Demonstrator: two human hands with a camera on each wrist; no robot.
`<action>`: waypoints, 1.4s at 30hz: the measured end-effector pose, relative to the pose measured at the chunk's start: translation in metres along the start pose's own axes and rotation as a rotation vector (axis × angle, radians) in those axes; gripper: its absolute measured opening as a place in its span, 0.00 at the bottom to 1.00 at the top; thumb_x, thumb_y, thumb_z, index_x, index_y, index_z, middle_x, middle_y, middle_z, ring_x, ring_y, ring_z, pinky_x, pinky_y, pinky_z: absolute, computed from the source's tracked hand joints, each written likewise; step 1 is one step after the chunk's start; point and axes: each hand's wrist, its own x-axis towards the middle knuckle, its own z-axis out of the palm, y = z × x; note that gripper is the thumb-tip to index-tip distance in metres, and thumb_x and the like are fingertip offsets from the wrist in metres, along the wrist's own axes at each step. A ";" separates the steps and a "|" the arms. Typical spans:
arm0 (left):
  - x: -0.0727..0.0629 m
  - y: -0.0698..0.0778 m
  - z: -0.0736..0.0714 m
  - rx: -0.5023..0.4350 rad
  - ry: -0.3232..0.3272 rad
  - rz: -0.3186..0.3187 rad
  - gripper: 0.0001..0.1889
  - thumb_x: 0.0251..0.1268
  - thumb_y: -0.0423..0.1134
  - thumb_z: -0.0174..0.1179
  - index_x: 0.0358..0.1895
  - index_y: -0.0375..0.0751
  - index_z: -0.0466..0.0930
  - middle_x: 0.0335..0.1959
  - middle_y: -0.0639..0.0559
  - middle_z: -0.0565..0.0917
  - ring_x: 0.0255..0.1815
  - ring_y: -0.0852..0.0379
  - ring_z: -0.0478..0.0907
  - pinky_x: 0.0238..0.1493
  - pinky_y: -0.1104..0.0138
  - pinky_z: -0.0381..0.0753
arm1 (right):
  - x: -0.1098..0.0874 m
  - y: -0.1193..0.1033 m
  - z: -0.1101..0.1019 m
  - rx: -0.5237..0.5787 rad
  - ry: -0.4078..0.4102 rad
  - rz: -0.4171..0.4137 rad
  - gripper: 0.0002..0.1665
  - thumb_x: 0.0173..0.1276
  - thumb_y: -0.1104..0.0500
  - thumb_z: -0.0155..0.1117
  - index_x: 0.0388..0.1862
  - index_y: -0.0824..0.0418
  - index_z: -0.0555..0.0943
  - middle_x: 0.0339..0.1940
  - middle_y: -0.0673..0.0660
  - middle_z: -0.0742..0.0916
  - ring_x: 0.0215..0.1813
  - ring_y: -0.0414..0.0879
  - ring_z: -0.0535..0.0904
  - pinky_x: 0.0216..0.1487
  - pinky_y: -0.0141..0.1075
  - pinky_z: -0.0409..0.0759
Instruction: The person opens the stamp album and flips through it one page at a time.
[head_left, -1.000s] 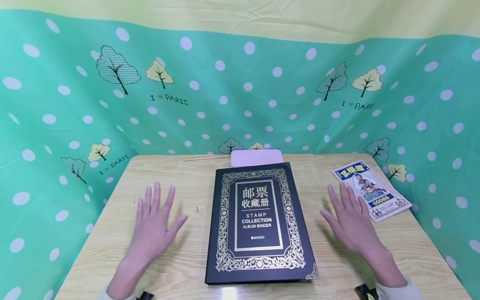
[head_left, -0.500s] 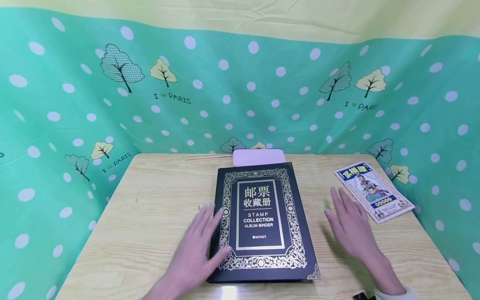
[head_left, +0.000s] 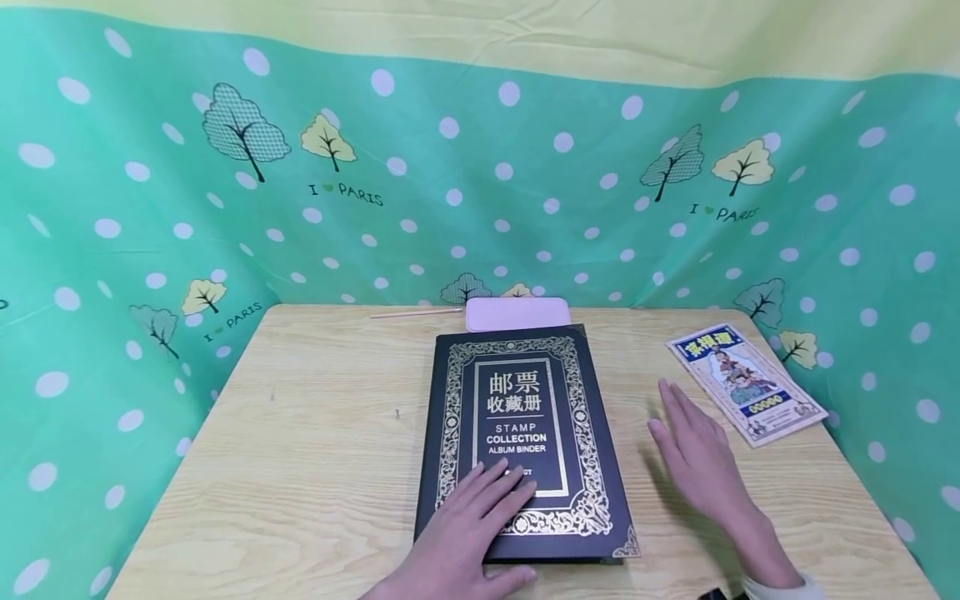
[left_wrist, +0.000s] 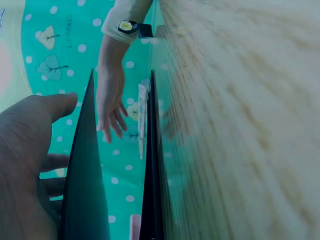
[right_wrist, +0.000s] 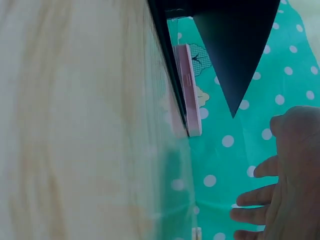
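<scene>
A dark stamp collection album (head_left: 517, 408) with silver ornament lies on the table, front up. Its cover (left_wrist: 90, 185) stands lifted, leaving a wedge-shaped gap beneath in the left wrist view. My left hand (head_left: 457, 533) lies over the album's lower left part, fingers extended across the cover and thumb near the front edge. In the right wrist view the raised cover (right_wrist: 237, 60) shows as a dark triangle. My right hand (head_left: 705, 467) hovers to the right of the album, fingers straight and holding nothing.
An illustrated paper booklet (head_left: 746, 383) lies at the right, beyond my right hand. Behind the album are a pink case (head_left: 517, 314) and a thin pink stick (head_left: 416, 314). A green dotted curtain (head_left: 495, 208) encloses the wooden table (head_left: 322, 467) at back and sides.
My left hand has moved right from the bare table onto the album's lower cover. My right hand has turned slightly and stays near its place. The album has not moved.
</scene>
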 end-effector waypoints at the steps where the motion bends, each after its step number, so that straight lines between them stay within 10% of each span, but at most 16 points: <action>1: 0.000 0.000 0.001 -0.006 0.003 -0.002 0.50 0.66 0.70 0.73 0.85 0.49 0.71 0.82 0.50 0.76 0.85 0.48 0.69 0.85 0.58 0.57 | 0.000 0.001 0.001 0.003 -0.005 0.004 0.40 0.93 0.51 0.49 0.93 0.64 0.52 0.85 0.80 0.64 0.81 0.82 0.61 0.76 0.79 0.56; 30: 0.031 0.015 0.003 0.186 -0.028 0.297 0.31 0.79 0.62 0.65 0.77 0.53 0.81 0.76 0.53 0.82 0.79 0.54 0.76 0.79 0.57 0.74 | -0.002 0.000 0.015 0.035 -0.052 0.013 0.39 0.92 0.49 0.50 0.92 0.65 0.57 0.84 0.81 0.66 0.81 0.82 0.63 0.76 0.78 0.58; 42: 0.031 0.014 -0.019 0.185 0.176 0.372 0.28 0.77 0.53 0.66 0.75 0.48 0.83 0.71 0.50 0.86 0.73 0.54 0.82 0.71 0.61 0.82 | -0.003 -0.002 0.015 0.033 -0.076 -0.013 0.40 0.91 0.49 0.55 0.91 0.66 0.59 0.86 0.78 0.65 0.82 0.80 0.63 0.77 0.77 0.58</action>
